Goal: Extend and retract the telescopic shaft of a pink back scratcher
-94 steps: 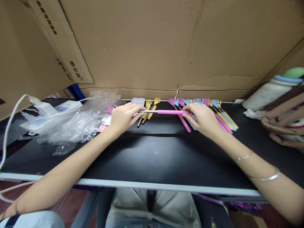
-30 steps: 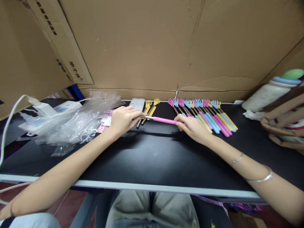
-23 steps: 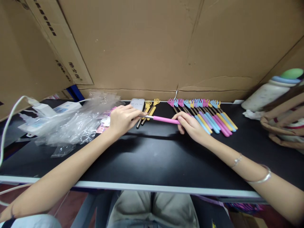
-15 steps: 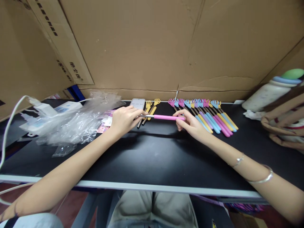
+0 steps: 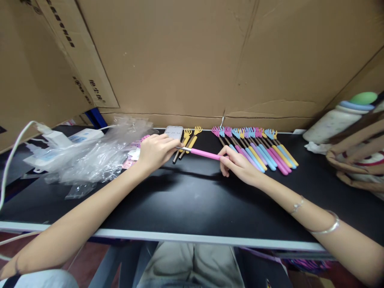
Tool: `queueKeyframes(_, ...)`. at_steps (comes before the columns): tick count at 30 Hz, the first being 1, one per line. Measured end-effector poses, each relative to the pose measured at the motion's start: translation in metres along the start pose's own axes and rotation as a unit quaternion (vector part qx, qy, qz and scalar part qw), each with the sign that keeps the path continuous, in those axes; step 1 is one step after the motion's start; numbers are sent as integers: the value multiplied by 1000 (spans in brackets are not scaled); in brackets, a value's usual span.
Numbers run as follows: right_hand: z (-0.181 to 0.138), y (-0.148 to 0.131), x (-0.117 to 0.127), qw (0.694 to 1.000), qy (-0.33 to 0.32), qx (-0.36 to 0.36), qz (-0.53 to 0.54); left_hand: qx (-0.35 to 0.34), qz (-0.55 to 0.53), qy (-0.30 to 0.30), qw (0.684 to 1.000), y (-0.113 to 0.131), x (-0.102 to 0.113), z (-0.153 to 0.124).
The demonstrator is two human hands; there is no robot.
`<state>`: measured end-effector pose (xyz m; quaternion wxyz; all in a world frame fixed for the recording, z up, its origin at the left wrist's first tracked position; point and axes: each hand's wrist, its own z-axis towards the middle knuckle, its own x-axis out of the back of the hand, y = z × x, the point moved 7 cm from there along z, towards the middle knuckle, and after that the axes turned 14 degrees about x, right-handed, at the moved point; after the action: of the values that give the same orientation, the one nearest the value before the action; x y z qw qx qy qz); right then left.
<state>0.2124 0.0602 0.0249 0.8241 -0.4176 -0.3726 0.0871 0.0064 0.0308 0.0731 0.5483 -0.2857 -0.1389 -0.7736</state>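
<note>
A back scratcher with a pink handle (image 5: 205, 154) is held across above the table between both hands. My left hand (image 5: 159, 150) is closed around its metal rod, palm down; the scratcher's head is hidden or hard to make out there. My right hand (image 5: 235, 162) pinches the free end of the pink handle between thumb and fingers. Just behind the rod lie yellow back scratchers (image 5: 187, 140), nearest my left hand. Beyond my right hand, a row of back scratchers (image 5: 270, 154) in pink, blue, yellow and purple lies side by side, claws toward the cardboard.
Crumpled clear plastic bags (image 5: 99, 156) cover the table's left side, beside a white power strip (image 5: 87, 136) with cables. A phone (image 5: 174, 132) showing a timer lies at the back. A pale bottle (image 5: 331, 122) and a brown bag (image 5: 354, 160) stand right. Cardboard (image 5: 180, 60) walls the back.
The pink handle's right end has dropped and shifted slightly left, so the scratcher now tilts down to the right. My right hand moved lower with it; my left hand stayed nearly in place.
</note>
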Motion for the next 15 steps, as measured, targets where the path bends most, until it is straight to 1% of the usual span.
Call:
queueKeyframes(4,-1,2,-2,1000,-7,-17,-5,-4,-8,-1,1000,1,1,0)
queueKeyframes(8,0,3,0,999,6,-24,-21,3,-18,-8,1000,2,1,-1)
queueKeyframes(11,0,4,5,999,32,-30,-32,-1,-30,-19,999,4,0,-1)
queueKeyframes(15,1,3,14,995,86,-20,-43,-2,-31,-43,999,9,-2,-1)
